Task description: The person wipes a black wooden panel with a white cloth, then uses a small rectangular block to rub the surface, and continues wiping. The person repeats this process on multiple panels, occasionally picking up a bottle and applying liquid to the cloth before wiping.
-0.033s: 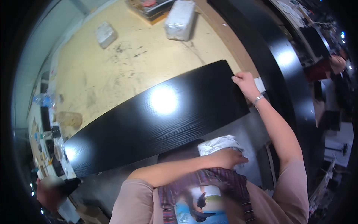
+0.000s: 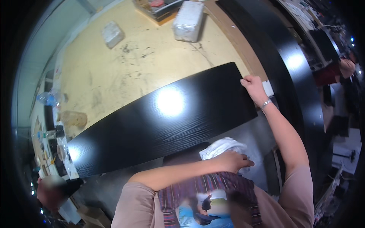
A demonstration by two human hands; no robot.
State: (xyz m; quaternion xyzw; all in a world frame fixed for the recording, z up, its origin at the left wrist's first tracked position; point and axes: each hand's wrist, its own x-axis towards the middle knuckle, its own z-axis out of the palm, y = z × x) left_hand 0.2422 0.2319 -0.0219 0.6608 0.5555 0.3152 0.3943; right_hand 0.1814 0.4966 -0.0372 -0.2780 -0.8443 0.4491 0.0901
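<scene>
A long, glossy black panel (image 2: pixel 197 102) with a wood-grain face and one curved edge lies slantwise across the near side of the yellowish table. My right hand (image 2: pixel 254 87) grips its right end, fingers curled over the edge. Close to my body, in front of the panel's near edge, my left hand (image 2: pixel 234 161) is closed on a bunched white cloth (image 2: pixel 221 147). The left forearm crosses in front of my striped apron (image 2: pixel 213 182). Part of the cloth is hidden under the hand.
On the table (image 2: pixel 102 76) sit two pale wrapped blocks (image 2: pixel 188 22) (image 2: pixel 112 34) and a tray (image 2: pixel 163 15) of small items. Long black boards (image 2: pixel 266 45) stretch along the right. A plastic bottle (image 2: pixel 47 98) and a jar (image 2: pixel 74 119) stand left; another person (image 2: pixel 53 192) is at lower left.
The whole view has shifted slightly, so the table and panel appear a little farther right. Both hands keep their holds, and the cloth's folds look slightly different.
</scene>
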